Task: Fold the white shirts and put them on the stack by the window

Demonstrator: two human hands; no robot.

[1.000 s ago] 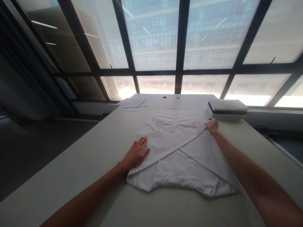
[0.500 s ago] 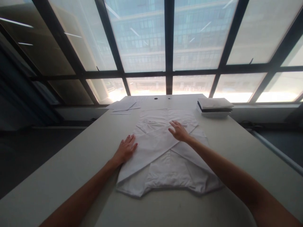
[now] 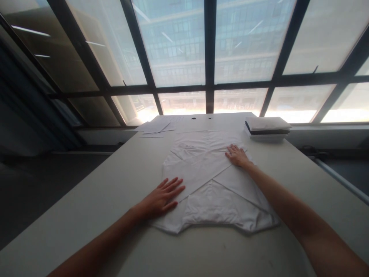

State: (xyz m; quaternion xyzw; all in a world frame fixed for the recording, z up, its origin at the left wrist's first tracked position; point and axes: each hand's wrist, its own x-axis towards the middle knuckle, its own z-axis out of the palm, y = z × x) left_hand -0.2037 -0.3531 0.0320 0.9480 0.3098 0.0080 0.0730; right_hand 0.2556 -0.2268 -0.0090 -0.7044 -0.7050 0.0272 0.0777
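A white garment, which looks like a shirt (image 3: 198,173), lies flat on the table with its sleeves folded across the body. Wrinkles show near its far part and along the near edge. My left hand (image 3: 165,197) rests spread on the lower left of the cloth, fingers pointing away to the right. On the upper right, my right hand (image 3: 236,155) lies with fingers stretched out over the end of the folded sleeve. Neither hand grips the fabric.
The white table (image 3: 121,177) runs toward large framed windows (image 3: 181,50). Loose paper sheets (image 3: 155,127) lie at its far left, and a stack of folded white and dark items (image 3: 268,129) at its far right. A dark curtain (image 3: 31,104) hangs left.
My left hand has slid from the shirt's left edge nearer and onto the lower left. My right hand has moved right along the folded sleeve. The view has shifted slightly.
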